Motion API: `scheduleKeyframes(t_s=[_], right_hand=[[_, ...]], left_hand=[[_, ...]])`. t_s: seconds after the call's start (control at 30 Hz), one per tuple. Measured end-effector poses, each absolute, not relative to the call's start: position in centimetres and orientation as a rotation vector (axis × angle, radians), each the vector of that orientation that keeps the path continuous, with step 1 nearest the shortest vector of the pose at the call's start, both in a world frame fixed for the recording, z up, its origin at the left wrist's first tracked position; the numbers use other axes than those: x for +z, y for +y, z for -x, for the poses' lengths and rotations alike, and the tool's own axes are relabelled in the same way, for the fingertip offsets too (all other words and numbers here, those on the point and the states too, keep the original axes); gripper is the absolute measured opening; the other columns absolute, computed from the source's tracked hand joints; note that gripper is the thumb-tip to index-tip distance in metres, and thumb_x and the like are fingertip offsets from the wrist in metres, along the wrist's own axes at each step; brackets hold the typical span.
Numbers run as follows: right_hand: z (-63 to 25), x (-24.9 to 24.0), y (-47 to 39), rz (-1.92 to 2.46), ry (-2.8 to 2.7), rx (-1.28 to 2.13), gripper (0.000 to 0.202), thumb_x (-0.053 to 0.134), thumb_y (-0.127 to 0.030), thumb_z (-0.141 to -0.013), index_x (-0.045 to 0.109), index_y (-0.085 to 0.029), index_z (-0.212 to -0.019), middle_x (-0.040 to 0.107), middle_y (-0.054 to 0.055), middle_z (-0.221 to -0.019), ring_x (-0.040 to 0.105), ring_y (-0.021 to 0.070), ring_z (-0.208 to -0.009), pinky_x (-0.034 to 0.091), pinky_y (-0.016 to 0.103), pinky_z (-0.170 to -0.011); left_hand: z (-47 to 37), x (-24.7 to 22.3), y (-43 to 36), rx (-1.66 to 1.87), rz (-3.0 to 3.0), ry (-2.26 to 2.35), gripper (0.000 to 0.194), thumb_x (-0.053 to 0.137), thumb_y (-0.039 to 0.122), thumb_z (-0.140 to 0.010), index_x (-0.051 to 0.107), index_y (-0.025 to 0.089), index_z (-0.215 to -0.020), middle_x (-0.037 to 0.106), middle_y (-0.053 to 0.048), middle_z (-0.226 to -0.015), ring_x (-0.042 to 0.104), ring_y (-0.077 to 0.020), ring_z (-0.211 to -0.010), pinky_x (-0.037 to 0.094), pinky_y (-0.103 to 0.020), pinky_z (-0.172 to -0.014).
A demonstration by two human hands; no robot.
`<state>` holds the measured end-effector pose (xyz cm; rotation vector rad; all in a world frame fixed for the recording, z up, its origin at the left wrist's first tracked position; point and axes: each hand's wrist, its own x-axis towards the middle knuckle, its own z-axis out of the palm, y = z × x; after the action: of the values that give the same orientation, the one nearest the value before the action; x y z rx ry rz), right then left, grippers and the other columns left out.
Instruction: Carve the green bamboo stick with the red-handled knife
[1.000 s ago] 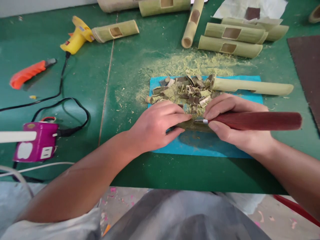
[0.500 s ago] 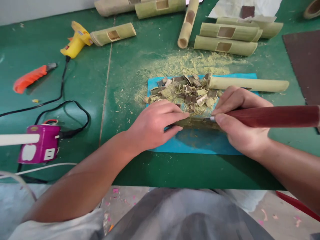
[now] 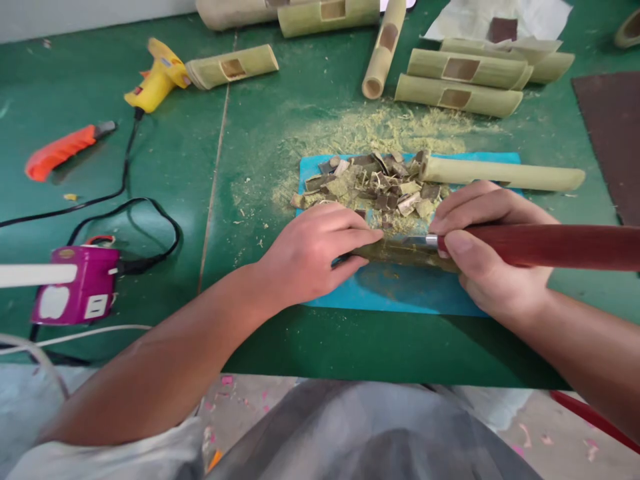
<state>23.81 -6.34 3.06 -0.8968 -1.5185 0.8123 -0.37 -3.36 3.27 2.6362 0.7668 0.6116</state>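
A dark brownish-green length of bamboo [image 3: 407, 255] lies on a blue mat [image 3: 395, 290] between my hands. My left hand [image 3: 320, 250] grips its left end, fingers and thumb on either side. In my right hand [image 3: 493, 247] is a carving knife with a thick red handle [image 3: 565, 247], held like a pen. Its thin metal blade [image 3: 419, 240] points left along the upper face of the bamboo; whether the tip cuts in cannot be made out. Bamboo chips and shavings [image 3: 380, 183] are heaped just beyond. My right fingers partly cover the bamboo's right end.
A pale bamboo piece [image 3: 505, 173] lies behind my right hand. Bamboo tubes with square openings [image 3: 465, 70] stand farther back. To the left are a yellow glue gun [image 3: 157, 77], an orange utility knife [image 3: 63, 152] and a purple power adapter [image 3: 75, 283] with cords.
The knife and my right hand have shifted slightly right and back along the bamboo, showing more of the blade. My left hand keeps its hold. The whole view has moved a little.
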Motion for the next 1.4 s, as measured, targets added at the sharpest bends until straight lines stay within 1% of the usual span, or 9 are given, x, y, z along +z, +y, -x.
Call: scheduleKeyframes(t_s=[0.1, 0.23, 0.5, 0.77, 0.93, 1.07, 1.2, 1.27, 1.4], right_hand=[[-24.0, 3.4, -6.3, 0.943, -1.641, 0.861, 0.008, 0.075, -0.018, -0.083, 0.071, -0.025, -0.084, 0.071, 0.000, -0.086, 0.067, 0.0161, -0.085, 0.055, 0.035, -0.080], [-24.0, 3.6, -6.2, 0.987, -1.676, 0.924, 0.008, 0.076, -0.019, -0.083, 0.070, -0.024, -0.084, 0.071, 0.000, -0.085, 0.067, 0.0147, -0.084, 0.055, 0.033, -0.079], [-23.8, 3.7, -6.1, 1.008, -1.720, 0.910, 0.010, 0.077, -0.021, -0.084, 0.071, -0.030, -0.083, 0.072, -0.001, -0.083, 0.067, 0.0196, -0.079, 0.054, 0.039, -0.073], [-23.5, 3.3, -6.0, 1.018, -1.599, 0.843, 0.020, 0.069, -0.012, -0.080, 0.059, -0.025, -0.068, 0.060, -0.002, -0.068, 0.054, 0.0151, -0.064, 0.041, 0.034, -0.059], [-23.5, 2.6, -6.1, 0.918, -1.492, 0.739, 0.022, 0.065, -0.007, -0.076, 0.054, -0.022, -0.064, 0.051, -0.004, -0.061, 0.050, 0.0128, -0.064, 0.036, 0.032, -0.057], [-23.4, 2.3, -6.2, 0.925, -1.456, 0.720, 0.022, 0.066, -0.008, -0.076, 0.054, -0.021, -0.062, 0.052, -0.003, -0.063, 0.050, 0.0122, -0.064, 0.035, 0.032, -0.058], [-23.4, 2.2, -6.2, 0.887, -1.394, 0.733, 0.016, 0.068, -0.015, -0.081, 0.063, -0.021, -0.068, 0.059, -0.002, -0.068, 0.054, 0.0123, -0.066, 0.040, 0.032, -0.059], [-23.5, 2.5, -6.1, 0.883, -1.433, 0.772, 0.012, 0.070, -0.019, -0.084, 0.066, -0.022, -0.073, 0.063, -0.002, -0.072, 0.058, 0.0133, -0.069, 0.045, 0.033, -0.063], [-23.7, 3.1, -6.0, 0.942, -1.641, 0.861, 0.010, 0.076, -0.021, -0.084, 0.070, -0.026, -0.079, 0.070, -0.001, -0.079, 0.065, 0.0167, -0.079, 0.053, 0.036, -0.074]], left_hand=[[0.3, 3.2, -3.4, 0.629, -2.646, 0.760, 0.024, 0.067, 0.019, -0.095, 0.072, 0.014, -0.117, 0.076, -0.010, -0.106, 0.069, -0.0213, -0.097, 0.056, -0.037, -0.087], [0.3, 3.1, -3.4, 0.646, -2.656, 0.747, 0.024, 0.067, 0.020, -0.094, 0.072, 0.013, -0.117, 0.075, -0.010, -0.105, 0.069, -0.0219, -0.095, 0.056, -0.036, -0.084], [0.4, 3.1, -3.3, 0.635, -2.650, 0.751, 0.025, 0.068, 0.020, -0.094, 0.072, 0.013, -0.117, 0.075, -0.010, -0.105, 0.069, -0.0224, -0.095, 0.056, -0.037, -0.085], [0.5, 2.9, -3.1, 0.636, -2.655, 0.735, 0.026, 0.067, 0.020, -0.095, 0.071, 0.011, -0.119, 0.075, -0.012, -0.106, 0.070, -0.0242, -0.096, 0.057, -0.040, -0.085], [0.4, 3.1, -3.1, 0.638, -2.665, 0.719, 0.026, 0.068, 0.020, -0.094, 0.072, 0.011, -0.118, 0.075, -0.012, -0.105, 0.070, -0.0241, -0.096, 0.057, -0.040, -0.084], [0.4, 3.2, -3.2, 0.622, -2.662, 0.736, 0.025, 0.067, 0.020, -0.095, 0.072, 0.012, -0.118, 0.076, -0.011, -0.106, 0.070, -0.0236, -0.097, 0.057, -0.040, -0.085], [0.5, 3.2, -3.3, 0.614, -2.651, 0.752, 0.025, 0.068, 0.020, -0.094, 0.072, 0.012, -0.118, 0.075, -0.011, -0.106, 0.070, -0.0231, -0.096, 0.056, -0.039, -0.086], [0.5, 3.1, -3.3, 0.620, -2.651, 0.753, 0.025, 0.069, 0.019, -0.094, 0.072, 0.013, -0.118, 0.075, -0.010, -0.106, 0.069, -0.0226, -0.096, 0.056, -0.038, -0.086], [0.5, 3.1, -3.3, 0.608, -2.656, 0.750, 0.025, 0.067, 0.020, -0.095, 0.072, 0.014, -0.118, 0.075, -0.010, -0.105, 0.069, -0.0219, -0.095, 0.055, -0.037, -0.085]])
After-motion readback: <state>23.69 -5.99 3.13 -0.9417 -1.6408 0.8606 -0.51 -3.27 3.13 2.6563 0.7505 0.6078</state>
